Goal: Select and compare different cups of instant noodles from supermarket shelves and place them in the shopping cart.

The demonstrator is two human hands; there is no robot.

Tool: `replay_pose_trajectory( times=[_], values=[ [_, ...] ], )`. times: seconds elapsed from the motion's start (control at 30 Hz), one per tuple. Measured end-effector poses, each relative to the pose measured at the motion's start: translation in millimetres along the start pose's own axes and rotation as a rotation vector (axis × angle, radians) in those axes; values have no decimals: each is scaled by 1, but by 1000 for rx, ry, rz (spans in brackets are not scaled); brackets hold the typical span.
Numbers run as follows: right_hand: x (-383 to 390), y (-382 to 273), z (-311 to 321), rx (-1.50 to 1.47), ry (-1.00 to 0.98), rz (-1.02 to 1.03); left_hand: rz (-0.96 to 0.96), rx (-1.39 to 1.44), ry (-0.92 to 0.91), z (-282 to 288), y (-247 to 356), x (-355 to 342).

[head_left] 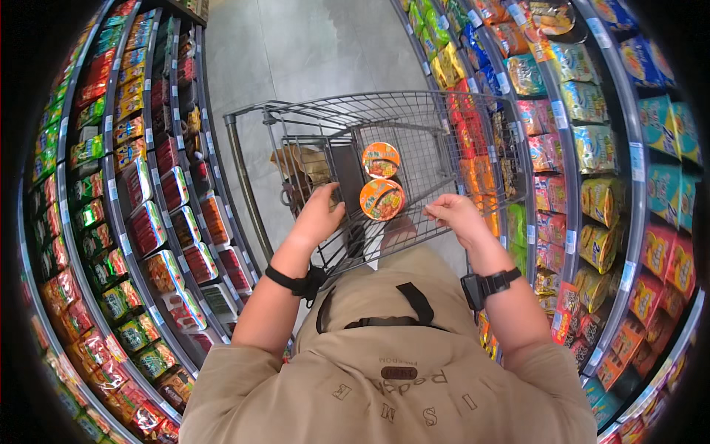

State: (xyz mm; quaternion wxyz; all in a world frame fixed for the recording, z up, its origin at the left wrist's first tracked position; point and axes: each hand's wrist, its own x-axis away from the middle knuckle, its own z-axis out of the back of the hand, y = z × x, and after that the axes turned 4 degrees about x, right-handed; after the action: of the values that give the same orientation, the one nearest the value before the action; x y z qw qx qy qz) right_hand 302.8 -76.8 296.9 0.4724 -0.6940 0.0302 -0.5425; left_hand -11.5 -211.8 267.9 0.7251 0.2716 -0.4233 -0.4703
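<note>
We stand behind a wire shopping cart (414, 126) in a snack aisle. Our left hand (319, 214) is closed around the cart's near handle rail on the left side; our right hand (452, 212) curls over the same rail at the right, though whether it is fully shut we cannot tell. Two round orange-lidded noodle bowls (381, 181) sit in the cart's near end, between both hands, just beyond the rail, touching each other. Lids face up toward us; the pair lines up front-to-back along the cart. Packed shelves (148, 214) flank both sides.
</note>
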Motion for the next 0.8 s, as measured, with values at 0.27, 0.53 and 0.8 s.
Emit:
replay_pose_trajectory(
  times=[0.27,0.53,0.8],
  values=[
    [-109,78,2,-39,-167,-316,332,-98,-227,-96,-41,-59],
    [-152,125,-25,-3,-281,-349,541,-98,-309,-144,-92,-89],
    [-153,126,-25,14,-316,-392,546,-23,-329,-136,-86,-89]
  ],
)
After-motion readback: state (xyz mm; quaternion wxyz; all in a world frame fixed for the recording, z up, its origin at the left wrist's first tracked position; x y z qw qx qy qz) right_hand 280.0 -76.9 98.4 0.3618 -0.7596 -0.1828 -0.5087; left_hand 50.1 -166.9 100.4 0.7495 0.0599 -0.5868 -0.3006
